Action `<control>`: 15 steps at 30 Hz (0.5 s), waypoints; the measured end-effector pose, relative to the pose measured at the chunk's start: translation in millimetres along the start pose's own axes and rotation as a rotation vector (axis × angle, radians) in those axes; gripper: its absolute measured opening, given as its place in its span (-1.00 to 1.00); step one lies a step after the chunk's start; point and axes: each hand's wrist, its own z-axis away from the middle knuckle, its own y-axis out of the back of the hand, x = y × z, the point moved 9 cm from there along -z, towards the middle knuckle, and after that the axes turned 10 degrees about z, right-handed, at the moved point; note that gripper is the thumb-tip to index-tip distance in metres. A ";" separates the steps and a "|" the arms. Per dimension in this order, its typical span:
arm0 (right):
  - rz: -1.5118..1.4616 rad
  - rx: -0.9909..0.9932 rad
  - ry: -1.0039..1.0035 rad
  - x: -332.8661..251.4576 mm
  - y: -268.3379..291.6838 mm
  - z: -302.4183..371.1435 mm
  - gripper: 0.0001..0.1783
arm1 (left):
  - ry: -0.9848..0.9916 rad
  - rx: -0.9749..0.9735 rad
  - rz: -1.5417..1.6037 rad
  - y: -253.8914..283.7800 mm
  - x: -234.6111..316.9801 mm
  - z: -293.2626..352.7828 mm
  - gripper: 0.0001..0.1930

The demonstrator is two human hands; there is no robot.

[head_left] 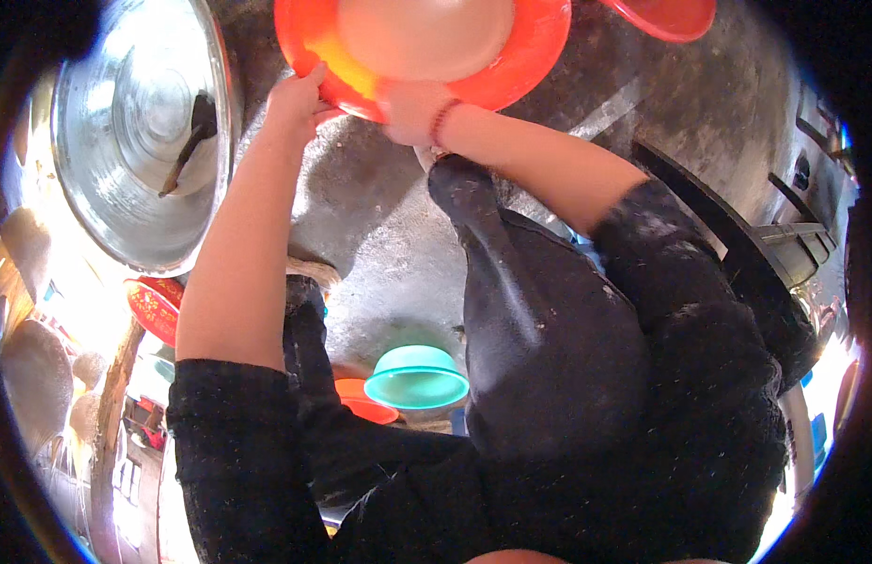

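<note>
An orange-red basin [539, 47] at the top of the view holds a smooth, pale beige mass; whether it is liquid or dough I cannot tell. My left hand [299, 101] grips the near-left rim, thumb on top and fingers below. Against the near rim, my right hand [417, 111] closes over the edge, a thin red beaded bracelet [442, 122] on its wrist. Its fingertips are blurred and partly lost against the orange plastic. The basin's far edge runs out of view.
A large round metal pan [125, 179] with a dark, wooden-handled tool [187, 155] stands at left. Another red basin [675, 19] lies at upper right. A turquoise basin [417, 376] and an orange one [365, 402] sit low in view. Dark curved furniture [708, 207] is at right.
</note>
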 end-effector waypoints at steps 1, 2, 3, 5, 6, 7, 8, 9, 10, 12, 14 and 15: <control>0.200 -0.121 -0.009 24.1 -2.0 23.6 -0.73 | -0.012 0.024 0.001 7.8 5.4 -6.4 -0.55; 0.374 -0.195 0.033 47.5 0.1 48.6 -0.74 | -0.018 -0.006 -0.027 10.8 8.6 -11.2 -0.54; 0.489 -0.040 -0.040 76.0 25.7 66.3 -0.75 | -0.047 -0.022 -0.007 11.6 13.3 -15.5 -0.54; 0.646 0.188 -0.129 112.8 65.6 93.1 -0.79 | -0.076 -0.055 0.038 9.2 11.4 -12.9 -0.54; 0.720 0.293 -0.019 101.7 72.0 97.9 -0.78 | -0.059 -0.030 0.052 8.3 7.6 -9.5 -0.54; 0.804 0.261 -0.008 99.3 72.1 94.3 -0.77 | -0.025 -0.032 0.123 4.4 -2.0 -1.0 -0.55; 0.731 0.097 -0.055 98.4 58.9 81.8 -0.73 | 0.008 -0.024 0.190 -2.1 -12.3 9.2 -0.56; 0.639 -0.127 -0.124 91.9 36.1 68.8 -0.69 | 0.040 0.015 0.255 -6.1 -21.8 19.5 -0.57; 0.517 -0.225 0.010 66.8 21.2 59.1 -0.63 | 0.067 -0.044 0.291 -22.4 -35.1 31.0 -0.58; 0.201 -0.362 0.096 16.6 -9.3 30.2 -0.49 | 0.172 -0.104 0.381 -47.1 -67.1 55.7 -0.59; 0.054 -0.389 0.042 3.5 -20.4 18.5 -0.38 | 0.137 -0.056 0.348 -46.0 -67.0 60.8 -0.59; 0.082 -0.381 0.051 4.9 -19.9 19.6 -0.34 | 0.128 -0.029 0.340 -43.4 -65.3 60.8 -0.59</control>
